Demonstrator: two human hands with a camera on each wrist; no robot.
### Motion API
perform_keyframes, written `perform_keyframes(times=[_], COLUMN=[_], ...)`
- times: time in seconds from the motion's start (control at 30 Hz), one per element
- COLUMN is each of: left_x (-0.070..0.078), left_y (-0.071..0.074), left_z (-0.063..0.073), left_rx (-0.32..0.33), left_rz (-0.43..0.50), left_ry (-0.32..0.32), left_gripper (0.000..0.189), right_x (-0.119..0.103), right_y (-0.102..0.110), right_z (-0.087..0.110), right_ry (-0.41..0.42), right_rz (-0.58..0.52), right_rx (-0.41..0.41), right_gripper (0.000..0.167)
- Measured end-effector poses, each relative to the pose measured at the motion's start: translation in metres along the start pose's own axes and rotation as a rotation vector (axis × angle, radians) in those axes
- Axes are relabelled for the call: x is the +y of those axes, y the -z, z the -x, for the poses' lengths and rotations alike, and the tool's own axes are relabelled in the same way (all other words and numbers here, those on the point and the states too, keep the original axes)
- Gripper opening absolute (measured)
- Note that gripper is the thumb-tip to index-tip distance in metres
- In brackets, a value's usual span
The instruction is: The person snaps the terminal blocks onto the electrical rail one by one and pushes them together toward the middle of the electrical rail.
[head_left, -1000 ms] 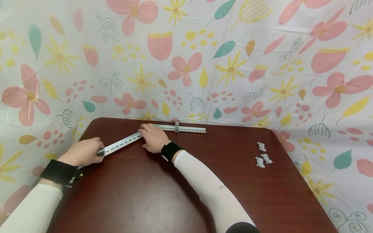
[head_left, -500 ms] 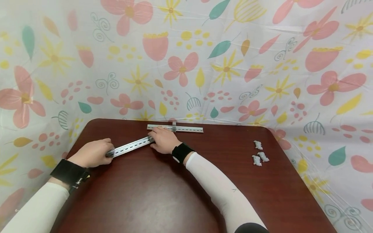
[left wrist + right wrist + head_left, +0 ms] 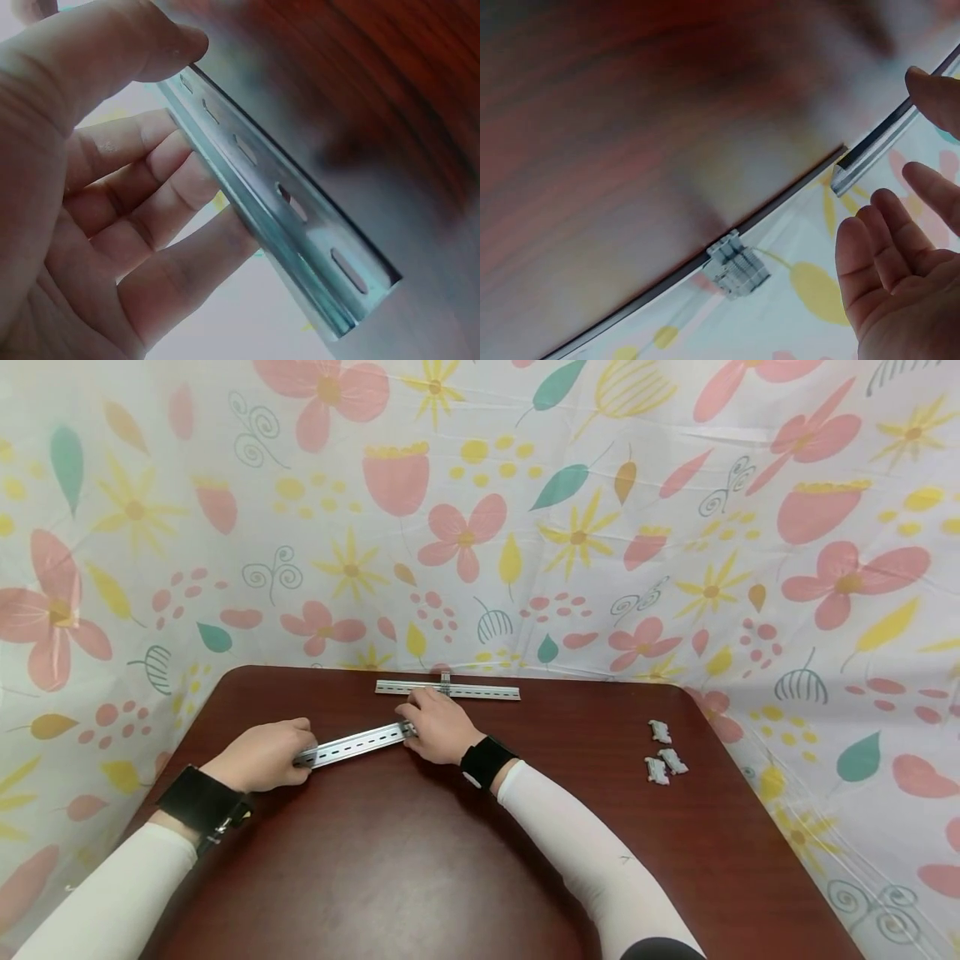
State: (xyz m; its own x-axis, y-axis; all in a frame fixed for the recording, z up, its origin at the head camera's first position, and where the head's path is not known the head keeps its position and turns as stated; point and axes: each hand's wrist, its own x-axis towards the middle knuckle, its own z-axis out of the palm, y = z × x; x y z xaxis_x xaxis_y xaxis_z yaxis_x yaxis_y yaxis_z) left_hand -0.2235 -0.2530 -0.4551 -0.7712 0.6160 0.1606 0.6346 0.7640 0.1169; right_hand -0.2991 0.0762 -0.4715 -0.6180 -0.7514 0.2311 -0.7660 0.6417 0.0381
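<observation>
A slotted metal DIN rail is held slightly slanted, one end in each hand. My left hand grips its left end; in the left wrist view the thumb lies over one edge and the fingers curl against the other. At the right end, my right hand holds the rail between thumb and index finger, its other fingers loosely bent in the right wrist view. Behind lies a second DIN rail, with grey terminal blocks clipped across it, partly hidden by the right hand in the head view.
Three loose grey pieces, like small terminal blocks, lie on the right side of the dark wooden table. A flower-printed curtain hangs along the back and sides.
Both hands have carried the held rail to the right and nearer to me, away from the second rail. The slant has become flatter. The head view has shifted slightly.
</observation>
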Motion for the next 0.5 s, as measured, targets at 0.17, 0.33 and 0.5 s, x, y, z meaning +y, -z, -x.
perform_keyframes(times=[0.17,0.33,0.5], left_x=[0.006,0.013,0.022], left_y=[-0.002,-0.007,-0.012], left_z=[-0.005,-0.01,-0.015], left_rx=[0.017,0.016,0.01], left_rz=[-0.01,-0.013,0.008], left_ry=[-0.025,-0.036,-0.028], left_gripper=[0.019,0.019,0.016], right_x=[0.005,0.007,0.009], right_y=[0.003,0.009,0.012], right_z=[0.011,0.026,0.045], right_ry=[0.008,0.032,0.06], right_rz=[0.001,-0.007,0.0], right_rx=[-0.019,-0.043,-0.033], right_gripper=[0.047,0.038,0.032])
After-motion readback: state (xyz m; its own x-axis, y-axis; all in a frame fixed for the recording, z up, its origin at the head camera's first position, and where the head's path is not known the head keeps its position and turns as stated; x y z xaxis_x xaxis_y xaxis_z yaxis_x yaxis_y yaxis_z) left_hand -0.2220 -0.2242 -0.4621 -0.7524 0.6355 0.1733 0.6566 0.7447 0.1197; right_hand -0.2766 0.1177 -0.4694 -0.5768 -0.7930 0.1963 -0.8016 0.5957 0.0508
